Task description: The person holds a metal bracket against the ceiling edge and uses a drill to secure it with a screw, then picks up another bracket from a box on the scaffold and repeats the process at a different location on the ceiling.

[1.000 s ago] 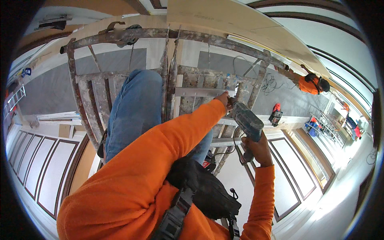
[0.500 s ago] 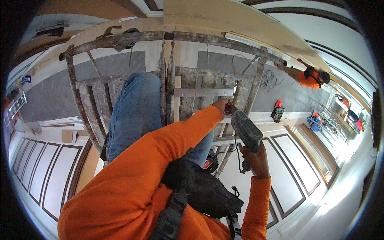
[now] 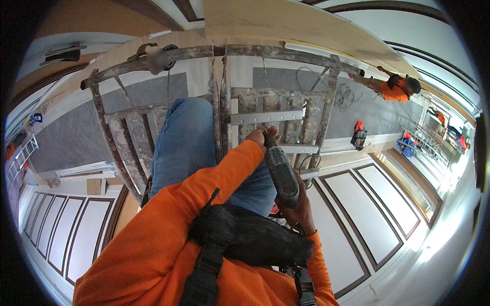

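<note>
My right hand (image 3: pixel 302 208) grips a dark, dusty power drill (image 3: pixel 282 176) from below and behind; its handle is mostly hidden under the body. The drill slants up and to the left, toward my left hand (image 3: pixel 261 136). That hand is closed right at the drill's front end, fingers pinched together. Whatever sits between them is too small or hidden to tell. Just beyond my hands, a light metal strip with holes (image 3: pixel 267 118) lies across worn slats. A second metal strip (image 3: pixel 298 149) shows to the right of the drill.
My bent knee (image 3: pixel 182 132) rests over a stained scaffold platform with a frame rail (image 3: pixel 255 49) along its far side. A co-worker in orange (image 3: pixel 397 90) is far right, near coiled cable (image 3: pixel 345 96). A black-and-red item (image 3: pixel 359 135) sits on the floor below.
Both hands and the drill have moved left and closer to my body, and the drill now stands more upright in the picture. A cord near my right hand has become mostly hidden.
</note>
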`<state>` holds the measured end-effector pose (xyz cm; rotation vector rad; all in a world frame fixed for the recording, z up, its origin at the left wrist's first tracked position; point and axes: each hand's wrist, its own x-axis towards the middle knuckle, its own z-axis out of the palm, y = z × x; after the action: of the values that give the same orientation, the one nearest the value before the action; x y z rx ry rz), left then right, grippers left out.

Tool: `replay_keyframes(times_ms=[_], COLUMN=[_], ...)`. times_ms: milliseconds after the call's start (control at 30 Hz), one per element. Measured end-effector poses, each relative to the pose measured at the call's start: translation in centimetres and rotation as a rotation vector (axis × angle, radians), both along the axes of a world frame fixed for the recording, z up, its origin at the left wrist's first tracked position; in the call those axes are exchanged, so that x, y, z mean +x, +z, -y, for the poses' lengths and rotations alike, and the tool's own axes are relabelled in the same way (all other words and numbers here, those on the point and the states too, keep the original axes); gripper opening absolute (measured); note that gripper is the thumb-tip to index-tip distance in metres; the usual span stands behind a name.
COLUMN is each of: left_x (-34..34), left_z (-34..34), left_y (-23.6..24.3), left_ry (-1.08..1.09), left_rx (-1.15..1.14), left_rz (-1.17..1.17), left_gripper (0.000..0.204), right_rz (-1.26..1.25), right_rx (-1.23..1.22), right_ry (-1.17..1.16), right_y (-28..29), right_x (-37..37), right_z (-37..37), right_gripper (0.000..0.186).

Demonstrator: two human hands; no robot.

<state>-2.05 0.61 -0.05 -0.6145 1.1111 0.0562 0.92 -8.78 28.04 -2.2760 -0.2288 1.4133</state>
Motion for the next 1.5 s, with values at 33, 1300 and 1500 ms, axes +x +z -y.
replay_keyframes(times_ms=[33, 1300, 1500], left_x=[-0.4, -3.1, -4.0], left_z=[-0.2, -2.9, -1.7], left_y=[0.2, -2.9, -5.6], left_ry=[0.019, 0.163, 0.088], left_rx=[0.018, -0.103, 0.008], left_rz=[0.035, -0.072, 0.049], left_gripper=[0.029, 0.028, 0.033], right_rz=[0.033, -0.042, 0.038], right_rx=[0.02, 0.011, 0.08], right_ry=[0.057, 0.171, 0.236], right_y=[-0.6, -3.5, -4.2], right_x=[-0.1, -0.8, -0.4], right_z=[0.9, -4.3, -4.9], right_gripper=[0.096, 0.089, 0.085])
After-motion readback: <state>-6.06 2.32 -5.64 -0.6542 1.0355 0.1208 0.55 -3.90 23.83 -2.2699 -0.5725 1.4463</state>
